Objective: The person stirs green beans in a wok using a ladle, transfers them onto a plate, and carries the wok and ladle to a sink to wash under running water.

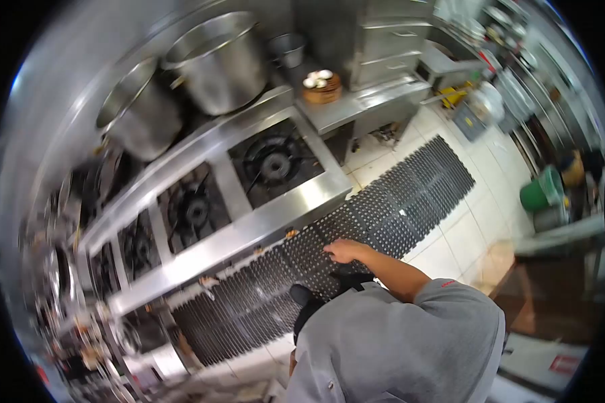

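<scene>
My right hand (pixel 344 250) hangs in front of my body above the black perforated floor mat (pixel 417 195). Its fingers look loosely curled, and I see nothing held in them. A gas stove (pixel 302 205) with a steel front edge stands nearest to this hand, apart from it. Only a sliver of skin shows beside my grey shirt (pixel 396 342) on the left; my left hand itself is hidden behind my body.
Two big stockpots (pixel 225 74) stand behind the burners (pixel 275 164). A bamboo steamer (pixel 323 93) with white round items on top sits on the steel counter (pixel 336 114). A green bucket (pixel 543 188) stands at right, beyond white floor tiles (pixel 457 235).
</scene>
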The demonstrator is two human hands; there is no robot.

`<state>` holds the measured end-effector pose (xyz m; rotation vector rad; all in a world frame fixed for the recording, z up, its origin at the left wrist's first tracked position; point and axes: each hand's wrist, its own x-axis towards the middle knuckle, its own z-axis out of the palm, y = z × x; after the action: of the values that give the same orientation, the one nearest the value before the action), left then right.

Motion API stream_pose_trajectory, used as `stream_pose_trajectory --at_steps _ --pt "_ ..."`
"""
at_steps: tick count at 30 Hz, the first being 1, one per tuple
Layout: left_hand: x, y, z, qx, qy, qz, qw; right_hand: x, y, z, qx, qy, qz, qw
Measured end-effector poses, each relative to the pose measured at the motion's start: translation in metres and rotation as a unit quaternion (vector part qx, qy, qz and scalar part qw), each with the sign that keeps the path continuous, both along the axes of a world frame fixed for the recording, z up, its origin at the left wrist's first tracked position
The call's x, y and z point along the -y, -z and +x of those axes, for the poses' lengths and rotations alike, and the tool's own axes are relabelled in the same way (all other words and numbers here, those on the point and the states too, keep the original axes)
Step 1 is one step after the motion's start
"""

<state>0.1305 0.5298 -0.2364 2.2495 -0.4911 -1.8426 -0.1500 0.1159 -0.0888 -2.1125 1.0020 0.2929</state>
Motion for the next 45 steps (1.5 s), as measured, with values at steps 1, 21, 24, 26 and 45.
stream_pose_trajectory --at_steps 1,21,24,26,45 --pt "0.019 0.000 0.019 -0.006 0.031 0.012 0.999 -0.004 0.004 -0.013 0.016 0.007 -0.006 1.000" --pt "0.606 -0.085 -0.411 -0.059 0.535 -0.268 0.799 -0.006 0.033 -0.501 -0.084 0.562 0.069 0.820" --pt "0.673 -0.104 -0.477 -0.029 0.562 -0.325 0.760 0.024 0.030 -0.549 -0.078 0.599 0.054 0.795" --pt "0.718 -0.102 -0.513 -0.025 0.565 -0.336 0.753 0.045 0.031 -0.575 -0.076 0.618 0.061 0.780" --pt "1.021 -0.204 -1.044 -0.191 0.656 -0.399 0.612 0.237 0.049 -0.893 -0.052 0.771 0.077 0.630"
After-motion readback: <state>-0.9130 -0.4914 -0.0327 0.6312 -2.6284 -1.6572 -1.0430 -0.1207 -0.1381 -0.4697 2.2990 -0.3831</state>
